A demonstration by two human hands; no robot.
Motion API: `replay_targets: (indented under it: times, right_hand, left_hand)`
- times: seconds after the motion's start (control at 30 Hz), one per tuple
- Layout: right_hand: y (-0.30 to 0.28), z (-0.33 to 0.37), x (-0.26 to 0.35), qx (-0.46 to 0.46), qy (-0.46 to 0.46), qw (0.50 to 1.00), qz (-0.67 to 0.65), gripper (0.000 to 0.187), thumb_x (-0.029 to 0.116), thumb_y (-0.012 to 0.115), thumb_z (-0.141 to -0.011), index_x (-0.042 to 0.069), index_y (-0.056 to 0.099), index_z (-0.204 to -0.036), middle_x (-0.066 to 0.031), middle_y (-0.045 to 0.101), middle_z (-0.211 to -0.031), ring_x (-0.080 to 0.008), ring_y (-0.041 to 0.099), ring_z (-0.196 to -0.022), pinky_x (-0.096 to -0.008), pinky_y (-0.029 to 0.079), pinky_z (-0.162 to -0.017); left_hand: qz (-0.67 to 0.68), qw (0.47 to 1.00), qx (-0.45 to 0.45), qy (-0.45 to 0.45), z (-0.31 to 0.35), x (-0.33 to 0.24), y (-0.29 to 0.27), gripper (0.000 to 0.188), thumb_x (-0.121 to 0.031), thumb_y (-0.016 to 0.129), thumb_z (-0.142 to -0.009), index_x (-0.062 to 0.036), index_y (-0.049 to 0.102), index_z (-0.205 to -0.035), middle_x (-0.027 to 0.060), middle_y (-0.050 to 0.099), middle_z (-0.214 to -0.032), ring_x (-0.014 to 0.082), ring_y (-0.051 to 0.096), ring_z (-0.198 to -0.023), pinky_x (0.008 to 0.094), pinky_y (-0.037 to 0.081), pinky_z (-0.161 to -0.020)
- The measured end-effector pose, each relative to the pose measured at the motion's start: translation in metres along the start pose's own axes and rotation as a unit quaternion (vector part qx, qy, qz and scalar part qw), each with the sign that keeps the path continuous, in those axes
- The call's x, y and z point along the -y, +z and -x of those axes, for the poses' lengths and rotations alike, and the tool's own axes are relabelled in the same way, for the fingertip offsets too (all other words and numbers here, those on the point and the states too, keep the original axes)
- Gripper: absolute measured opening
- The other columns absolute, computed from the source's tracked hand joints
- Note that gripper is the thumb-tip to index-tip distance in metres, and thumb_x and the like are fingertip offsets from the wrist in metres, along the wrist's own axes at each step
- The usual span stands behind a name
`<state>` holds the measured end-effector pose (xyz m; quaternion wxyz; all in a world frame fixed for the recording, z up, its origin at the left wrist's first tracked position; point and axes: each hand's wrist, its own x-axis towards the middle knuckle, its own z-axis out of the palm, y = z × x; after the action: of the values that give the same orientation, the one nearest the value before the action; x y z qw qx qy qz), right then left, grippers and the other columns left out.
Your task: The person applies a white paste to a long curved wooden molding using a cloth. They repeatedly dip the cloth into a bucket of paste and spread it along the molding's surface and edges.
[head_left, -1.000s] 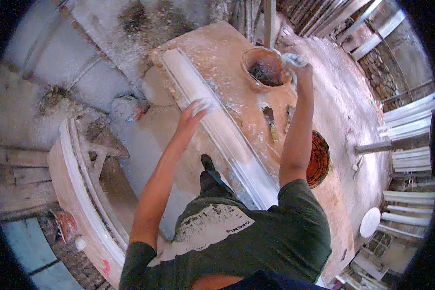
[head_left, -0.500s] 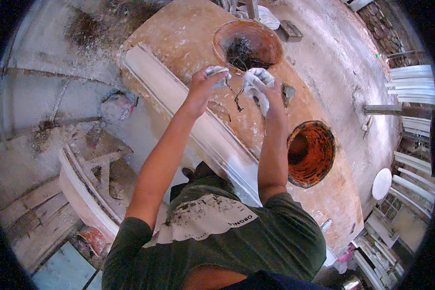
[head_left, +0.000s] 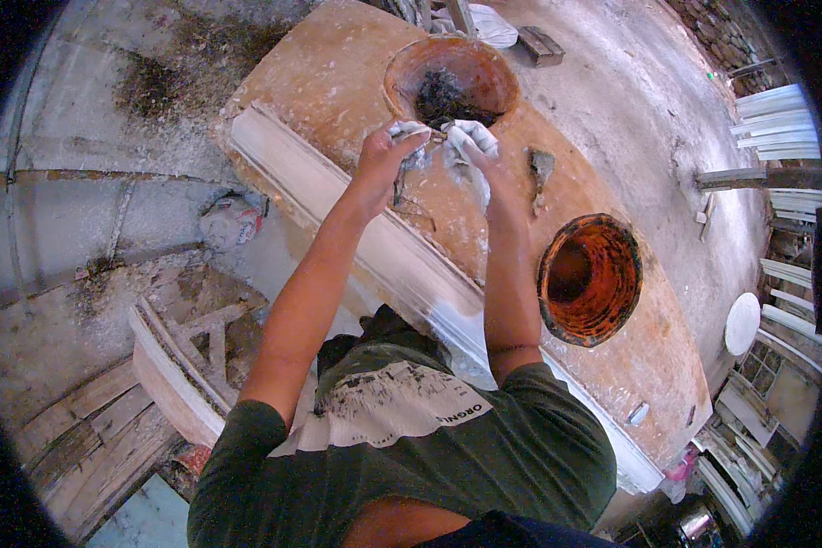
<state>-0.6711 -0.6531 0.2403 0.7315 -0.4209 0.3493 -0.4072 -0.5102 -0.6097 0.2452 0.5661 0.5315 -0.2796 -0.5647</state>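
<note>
Both hands have drawn together since before, left grip (head_left: 384,160) and right grip (head_left: 473,155) closed on white plaster-soaked fibre (head_left: 461,151).

White plaster wad (head_left: 466,146), orange bucket (head_left: 589,279) (rust-streaked), dark green shirt (head_left: 411,447).

Daylight falls on a dusty concrete floor (head_left: 110,210), with white mouldings (head_left: 781,110) stacked at right.

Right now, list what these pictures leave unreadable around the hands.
- Head view: the left hand and right hand wrap a whitish fibrous clump; the fingers hide its shape.
- Dark contents of the far basin: too small to identify.
- Near orange basin: bottom lost in shadow.
</note>
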Motion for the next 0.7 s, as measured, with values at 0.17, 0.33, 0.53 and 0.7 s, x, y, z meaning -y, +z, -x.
replay_targets:
  times: [0.17,0.33,0.53,0.7]
  right_hand:
    - [-0.012,-0.008,-0.017,0.007,0.007,1.000,-0.024,0.027,0.025,0.063,-0.085,0.008,0.063,-0.106,0.0002,0.064,-0.087,-0.0098,0.057,-0.073,-0.0250,0.043,-0.059]
    - [0.004,-0.004,-0.005,-0.057,-0.017,0.996,0.065,0.022,0.019,0.065,-0.084,0.005,0.066,-0.101,-0.0023,0.066,-0.087,-0.0108,0.060,-0.074,-0.0248,0.045,-0.061]
    - [0.003,-0.015,-0.010,-0.094,-0.037,0.994,0.033,0.018,0.013,0.068,-0.082,0.002,0.067,-0.097,-0.0028,0.066,-0.082,-0.0098,0.057,-0.068,-0.0240,0.044,-0.059]
    - [0.002,-0.010,-0.004,-0.097,-0.037,0.984,0.146,0.019,0.014,0.069,-0.082,0.000,0.068,-0.095,-0.0025,0.065,-0.079,-0.0083,0.055,-0.066,-0.0237,0.043,-0.060]
  left_hand:
    - [-0.016,0.999,-0.028,-0.012,0.002,-0.003,-0.005,0.022,-0.020,0.068,-0.083,-0.0078,0.060,-0.100,-0.0011,0.062,-0.086,0.0083,0.057,-0.074,0.0262,0.049,-0.064]
    - [-0.027,0.997,-0.033,-0.063,0.012,-0.014,-0.004,0.025,-0.023,0.068,-0.083,-0.0105,0.060,-0.103,-0.0021,0.060,-0.081,0.0080,0.054,-0.066,0.0237,0.047,-0.056]
    - [-0.214,0.973,-0.065,0.059,0.020,-0.024,0.001,0.017,-0.012,0.068,-0.081,-0.0015,0.066,-0.094,0.0039,0.065,-0.084,0.0108,0.060,-0.074,0.0245,0.048,-0.067]
    - [-0.275,0.952,-0.129,0.027,0.008,-0.017,-0.015,0.028,-0.022,0.067,-0.083,-0.0034,0.063,-0.104,0.0053,0.065,-0.088,0.0115,0.058,-0.071,0.0272,0.047,-0.060]
